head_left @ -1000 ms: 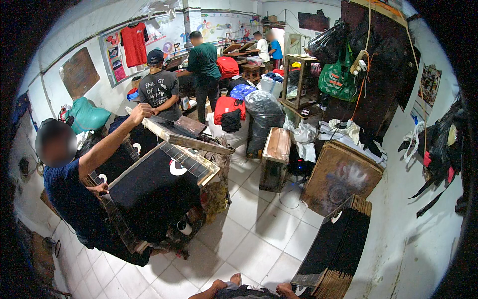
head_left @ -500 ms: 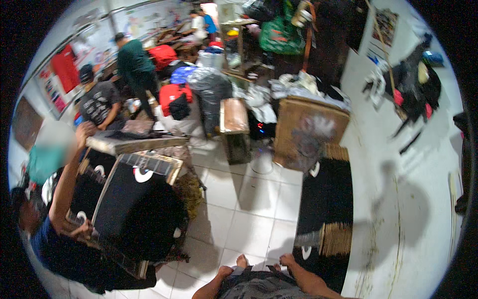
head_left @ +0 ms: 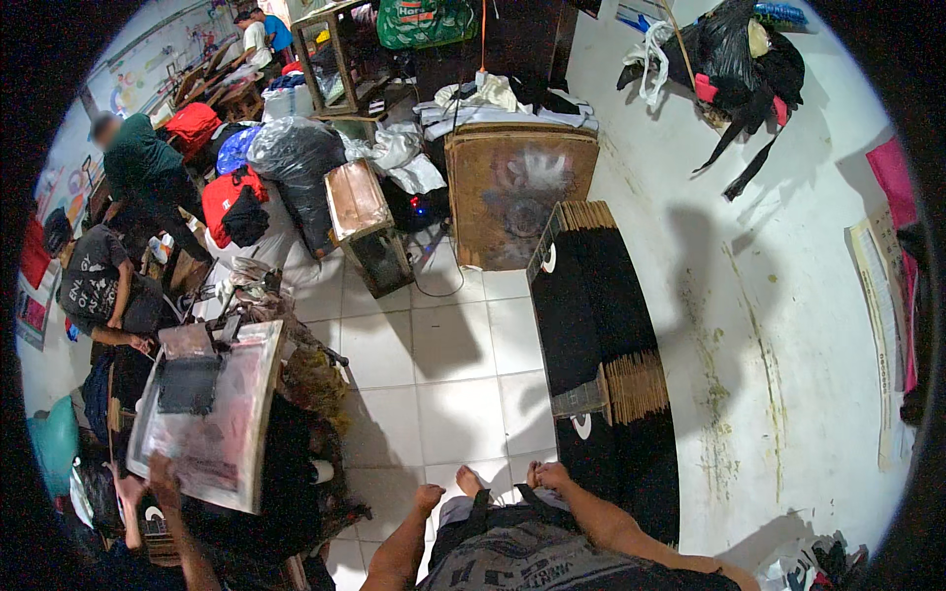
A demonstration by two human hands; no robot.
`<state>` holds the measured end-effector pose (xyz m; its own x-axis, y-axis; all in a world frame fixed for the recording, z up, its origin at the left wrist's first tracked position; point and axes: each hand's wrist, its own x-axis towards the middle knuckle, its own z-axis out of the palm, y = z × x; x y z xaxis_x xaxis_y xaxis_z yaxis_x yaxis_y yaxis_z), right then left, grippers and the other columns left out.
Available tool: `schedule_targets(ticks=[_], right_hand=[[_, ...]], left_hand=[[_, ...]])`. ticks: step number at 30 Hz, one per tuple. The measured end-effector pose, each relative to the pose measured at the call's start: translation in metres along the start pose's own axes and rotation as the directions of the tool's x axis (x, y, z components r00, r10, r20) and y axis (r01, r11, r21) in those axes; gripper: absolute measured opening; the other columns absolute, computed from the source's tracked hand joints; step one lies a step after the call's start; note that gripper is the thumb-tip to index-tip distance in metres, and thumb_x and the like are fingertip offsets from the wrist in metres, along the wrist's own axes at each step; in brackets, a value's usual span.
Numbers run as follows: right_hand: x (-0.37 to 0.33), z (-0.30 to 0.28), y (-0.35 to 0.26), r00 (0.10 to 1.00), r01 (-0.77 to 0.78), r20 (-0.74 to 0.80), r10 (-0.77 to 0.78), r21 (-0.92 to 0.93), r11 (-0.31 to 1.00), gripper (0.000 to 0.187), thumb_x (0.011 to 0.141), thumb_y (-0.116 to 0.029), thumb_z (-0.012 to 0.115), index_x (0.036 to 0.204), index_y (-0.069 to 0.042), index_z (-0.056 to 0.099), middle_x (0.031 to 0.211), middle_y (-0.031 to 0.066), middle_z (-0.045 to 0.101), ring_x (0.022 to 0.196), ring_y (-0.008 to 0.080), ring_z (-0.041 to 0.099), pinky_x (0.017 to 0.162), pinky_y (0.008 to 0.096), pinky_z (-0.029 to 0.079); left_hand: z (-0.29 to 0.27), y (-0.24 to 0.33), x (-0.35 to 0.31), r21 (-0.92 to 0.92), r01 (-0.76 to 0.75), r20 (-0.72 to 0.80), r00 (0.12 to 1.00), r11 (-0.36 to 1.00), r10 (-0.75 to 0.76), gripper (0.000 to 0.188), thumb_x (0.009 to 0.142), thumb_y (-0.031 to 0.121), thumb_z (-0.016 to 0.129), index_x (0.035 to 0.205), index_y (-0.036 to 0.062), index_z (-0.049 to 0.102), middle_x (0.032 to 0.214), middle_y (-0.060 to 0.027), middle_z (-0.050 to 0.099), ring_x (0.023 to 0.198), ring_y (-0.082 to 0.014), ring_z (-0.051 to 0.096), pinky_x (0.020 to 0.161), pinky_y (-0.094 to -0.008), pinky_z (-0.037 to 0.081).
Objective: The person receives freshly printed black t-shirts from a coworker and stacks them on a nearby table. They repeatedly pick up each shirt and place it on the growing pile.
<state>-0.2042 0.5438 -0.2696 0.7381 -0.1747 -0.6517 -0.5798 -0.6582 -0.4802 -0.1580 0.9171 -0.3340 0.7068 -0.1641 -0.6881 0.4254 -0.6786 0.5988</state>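
My left hand (head_left: 428, 497) hangs low in front of me, fingers curled in; any object inside is hidden. Close to my right thigh, my right hand (head_left: 547, 477) is also closed, and its grip is hidden. Between them show a bare foot (head_left: 470, 481) and the dark cloth of my clothing. Right of my right hand stands a long row of black panels (head_left: 601, 305) with brown edges and white round marks. To the left, a co-worker's hand (head_left: 165, 481) is at a pale framed screen (head_left: 241, 414) bearing a dark rectangular patch.
A brown board stack (head_left: 517, 197) with white cloth on top stands ahead. Left of it are a wooden box stand (head_left: 365, 212) and a grey plastic bag (head_left: 296, 148). Other people (head_left: 103, 281) work at the far left. Black bags (head_left: 729, 64) hang on the white right wall.
My view has turned right. The co-worker's screen, raised edge-on before, now shows its broad face above the black panels. Both my hands remain low in front of me.
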Motion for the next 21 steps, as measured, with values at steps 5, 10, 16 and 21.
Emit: schedule_targets(ticks=[5, 10, 16, 21], right_hand=[[0.0, 0.007, 0.012, 0.995, 0.041, 0.092, -0.037, -0.04, 0.998, 0.022, 0.068, -0.025, 0.055, 0.081, -0.011, 0.067, 0.086, 0.0104, 0.064, 0.081, 0.0257, 0.061, 0.072, 0.0397, 0.048], [0.029, -0.011, 0.026, 0.991, 0.131, -0.003, -0.137, -0.288, 0.949, 0.023, 0.063, -0.022, 0.06, 0.083, -0.011, 0.067, 0.075, 0.0098, 0.065, 0.068, 0.0214, 0.062, 0.062, 0.0339, 0.049], [0.054, -0.049, 0.018, 0.991, 0.084, -0.1, -0.085, -0.009, 0.996, 0.021, 0.064, -0.016, 0.059, 0.082, -0.007, 0.066, 0.072, 0.0104, 0.064, 0.064, 0.0187, 0.062, 0.06, 0.0304, 0.049], [0.056, -0.069, 0.024, 0.999, 0.048, 0.014, -0.049, 0.085, 0.995, 0.023, 0.066, -0.013, 0.061, 0.087, -0.005, 0.065, 0.074, 0.0104, 0.065, 0.063, 0.0189, 0.062, 0.058, 0.0305, 0.049]], left_hand=[[-0.018, -0.006, 0.017, 0.351, -0.347, 0.079, 0.936, 0.87, 0.342, 0.035, 0.069, 0.031, 0.061, 0.089, 0.0028, 0.065, 0.095, -0.0157, 0.062, 0.09, -0.0291, 0.058, 0.081, -0.0363, 0.044], [-0.021, 0.036, 0.0, -0.246, 0.16, -0.031, 0.984, 0.956, -0.173, 0.026, 0.07, 0.022, 0.06, 0.084, 0.001, 0.065, 0.082, -0.0158, 0.064, 0.078, -0.0223, 0.061, 0.069, -0.033, 0.047], [0.029, 0.051, -0.019, 0.022, 0.006, 0.05, 0.999, 1.0, -0.007, 0.025, 0.081, 0.026, 0.049, 0.075, 0.0058, 0.062, 0.07, -0.0079, 0.061, 0.064, -0.0215, 0.058, 0.057, -0.0344, 0.046], [0.072, 0.045, -0.02, 0.547, -0.614, 0.134, 0.735, 0.568, 0.665, 0.016, 0.073, 0.02, 0.056, 0.081, 0.0091, 0.064, 0.077, -0.0078, 0.064, 0.071, -0.0217, 0.061, 0.061, -0.0331, 0.048]])
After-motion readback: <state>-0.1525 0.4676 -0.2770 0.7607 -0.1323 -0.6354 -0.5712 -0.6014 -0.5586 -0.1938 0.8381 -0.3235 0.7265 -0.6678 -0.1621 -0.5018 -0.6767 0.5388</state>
